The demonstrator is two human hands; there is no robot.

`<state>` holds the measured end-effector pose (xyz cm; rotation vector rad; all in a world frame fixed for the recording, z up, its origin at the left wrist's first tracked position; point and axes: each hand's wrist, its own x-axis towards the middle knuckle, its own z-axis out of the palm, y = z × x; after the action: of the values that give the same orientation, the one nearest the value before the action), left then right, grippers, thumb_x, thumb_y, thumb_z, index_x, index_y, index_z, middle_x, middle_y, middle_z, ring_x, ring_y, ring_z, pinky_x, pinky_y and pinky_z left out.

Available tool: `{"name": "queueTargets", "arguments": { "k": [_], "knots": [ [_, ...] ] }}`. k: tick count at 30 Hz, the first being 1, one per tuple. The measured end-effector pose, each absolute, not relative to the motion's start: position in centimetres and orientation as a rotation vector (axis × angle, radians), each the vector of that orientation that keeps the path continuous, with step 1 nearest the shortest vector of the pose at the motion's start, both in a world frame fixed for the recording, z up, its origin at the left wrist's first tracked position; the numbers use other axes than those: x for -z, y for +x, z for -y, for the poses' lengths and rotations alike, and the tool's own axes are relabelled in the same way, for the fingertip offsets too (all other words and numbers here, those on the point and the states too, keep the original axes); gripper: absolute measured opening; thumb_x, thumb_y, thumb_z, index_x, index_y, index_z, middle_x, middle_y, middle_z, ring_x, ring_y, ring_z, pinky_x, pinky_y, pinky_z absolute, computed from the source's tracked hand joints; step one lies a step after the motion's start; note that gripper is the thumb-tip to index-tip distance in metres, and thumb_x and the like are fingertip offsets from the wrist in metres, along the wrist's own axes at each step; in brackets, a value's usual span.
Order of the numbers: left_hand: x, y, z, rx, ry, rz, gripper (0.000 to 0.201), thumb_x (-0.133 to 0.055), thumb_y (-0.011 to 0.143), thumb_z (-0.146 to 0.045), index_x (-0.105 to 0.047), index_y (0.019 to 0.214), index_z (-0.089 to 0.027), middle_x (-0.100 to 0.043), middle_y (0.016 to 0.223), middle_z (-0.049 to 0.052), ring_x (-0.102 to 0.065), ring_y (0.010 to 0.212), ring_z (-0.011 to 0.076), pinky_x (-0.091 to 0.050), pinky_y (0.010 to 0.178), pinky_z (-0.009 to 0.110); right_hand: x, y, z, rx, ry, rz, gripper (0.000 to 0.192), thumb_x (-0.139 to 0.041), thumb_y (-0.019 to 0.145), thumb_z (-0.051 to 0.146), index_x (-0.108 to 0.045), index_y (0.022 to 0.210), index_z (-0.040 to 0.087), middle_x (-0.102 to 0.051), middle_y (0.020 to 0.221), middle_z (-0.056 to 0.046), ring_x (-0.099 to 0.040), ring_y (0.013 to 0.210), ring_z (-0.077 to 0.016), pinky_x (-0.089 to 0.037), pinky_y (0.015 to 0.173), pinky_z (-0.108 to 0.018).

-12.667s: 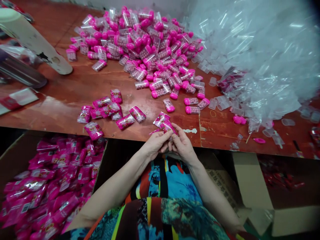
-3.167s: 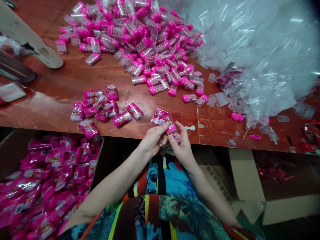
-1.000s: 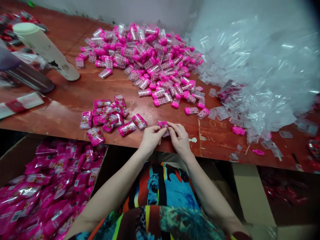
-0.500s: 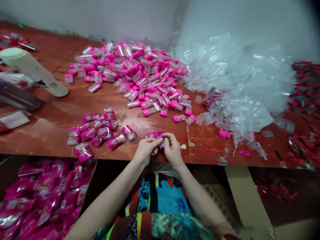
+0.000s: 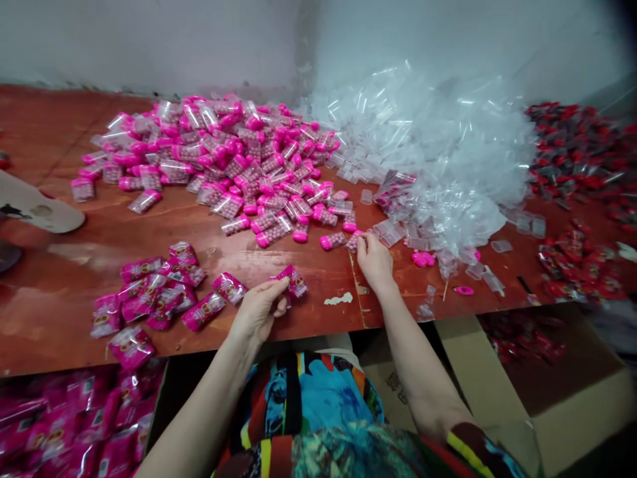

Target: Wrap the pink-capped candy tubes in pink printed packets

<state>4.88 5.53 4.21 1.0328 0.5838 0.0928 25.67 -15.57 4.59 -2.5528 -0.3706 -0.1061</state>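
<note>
**A:** At far left, below the worktop (image 5: 74, 265) edge, a carton of wrapped pink packets (image 5: 74, 431) sits beside the person's lap; above it a loose cluster of finished packets (image 5: 154, 295) lies on the red-brown surface. What is the left hand doing?

**B:** The left hand (image 5: 259, 309) pinches a pink wrapped packet (image 5: 293, 282) between thumb and fingertips, just right of that cluster and near the worktop's front edge. Half a second ago both hands were closed together on this packet; now only the left one keeps it.

**A:** And the right?

**B:** The right hand (image 5: 373, 255) has parted from the packet and reached forward, its fingers curled onto a small pink-capped capsule (image 5: 354, 240) at the near fringe of the capsule heap (image 5: 223, 159). Whether it has truly gripped that capsule cannot be told from this view.

**A:** What does the shift suggest?

**B:** By appearances, one packet is finished and in the left hand, while the right goes for a fresh piece.

**A:** Further right?

**B:** A mound of clear plastic sleeves (image 5: 438, 146), then red packets (image 5: 582, 159) at the far edge, with an open cardboard box (image 5: 547, 398) below.
</note>
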Motion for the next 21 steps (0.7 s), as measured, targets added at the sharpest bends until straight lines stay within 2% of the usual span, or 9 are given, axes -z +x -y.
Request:
{"name": "queueTargets", "arguments": {
  "k": [3,5,8,10,14,17,19,21],
  "knots": [
    [-4.5,5.5,-5.1,-0.107,1.001,-0.572,0.049,-0.108,0.074,-0.054,-0.071,0.073,-0.020,-0.056,0.057,-0.001,-0.041,0.050,0.0098,-0.025,0.048,0.027,-5.6,27.2,14.6,0.041,-2.728,0.246,0.053,-0.063,0.119,0.048,-0.074,0.154,0.010,-0.080,0.145,-0.031,-0.080,0.128,-0.0443,-0.060,0.104,-0.051],
    [-4.7,5.9,-4.9,-0.119,0.969,-0.569,0.048,-0.108,0.075,-0.050,-0.072,0.075,-0.019,-0.056,0.059,-0.002,-0.041,0.051,0.0090,-0.026,0.048,0.026,-5.8,27.0,14.0,0.021,-2.778,0.250,0.056,-0.067,0.117,0.049,-0.073,0.157,0.009,-0.077,0.148,-0.033,-0.078,0.130,-0.0449,-0.060,0.102,-0.051],
    [-5.2,6.2,-4.9,-0.117,0.904,-0.600,0.044,-0.106,0.083,-0.043,-0.069,0.073,-0.019,-0.053,0.056,-0.003,-0.041,0.050,0.0086,-0.029,0.047,0.024,-5.8,25.7,14.3,-0.007,-2.865,0.385,0.053,-0.063,0.115,0.034,-0.072,0.163,0.011,-0.077,0.144,-0.030,-0.077,0.128,-0.0433,-0.059,0.102,-0.050],
    [-5.7,6.4,-4.8,-0.135,0.831,-0.665,0.041,-0.102,0.089,-0.034,-0.067,0.073,-0.019,-0.052,0.057,-0.004,-0.041,0.048,0.0076,-0.029,0.046,0.023,-5.5,24.6,15.3,0.007,-2.943,0.539,0.059,-0.061,0.111,0.026,-0.070,0.167,0.011,-0.075,0.142,-0.030,-0.073,0.128,-0.0437,-0.058,0.104,-0.052],
    [-6.8,6.6,-4.5,-0.176,0.649,-0.796,0.037,-0.094,0.098,-0.017,-0.065,0.076,-0.018,-0.059,0.064,-0.002,-0.039,0.045,0.0042,-0.028,0.042,0.020,-4.3,23.0,17.2,0.104,-2.937,0.711,0.062,-0.058,0.106,0.023,-0.069,0.165,0.006,-0.073,0.142,-0.031,-0.066,0.130,-0.0463,-0.057,0.108,-0.060],
    [-7.4,6.7,-4.2,-0.163,0.555,-0.865,0.037,-0.089,0.102,-0.013,-0.065,0.076,-0.018,-0.062,0.066,-0.001,-0.040,0.044,0.0035,-0.030,0.041,0.017,-3.1,21.6,17.6,0.210,-2.645,0.631,0.057,-0.057,0.102,0.024,-0.077,0.153,0.009,-0.075,0.133,-0.028,-0.068,0.125,-0.0431,-0.058,0.110,-0.063],
    [-7.6,6.6,-4.1,-0.155,0.502,-0.889,0.037,-0.085,0.107,-0.012,-0.065,0.076,-0.016,-0.063,0.065,0.001,-0.042,0.044,0.0035,-0.030,0.041,0.016,-2.6,20.0,17.2,0.166,-2.270,0.512,0.053,-0.059,0.103,0.030,-0.080,0.148,0.016,-0.079,0.123,-0.020,-0.070,0.115,-0.0360,-0.062,0.105,-0.057],
    [-7.8,6.5,-3.9,-0.145,0.446,-0.891,0.038,-0.076,0.114,-0.013,-0.065,0.078,-0.015,-0.064,0.065,0.002,-0.043,0.043,0.0032,-0.030,0.041,0.015,-2.5,17.7,16.3,-0.054,-1.820,0.365,0.049,-0.061,0.104,0.038,-0.079,0.146,0.021,-0.081,0.110,-0.011,-0.072,0.098,-0.0277,-0.066,0.089,-0.045]
  ]
}}
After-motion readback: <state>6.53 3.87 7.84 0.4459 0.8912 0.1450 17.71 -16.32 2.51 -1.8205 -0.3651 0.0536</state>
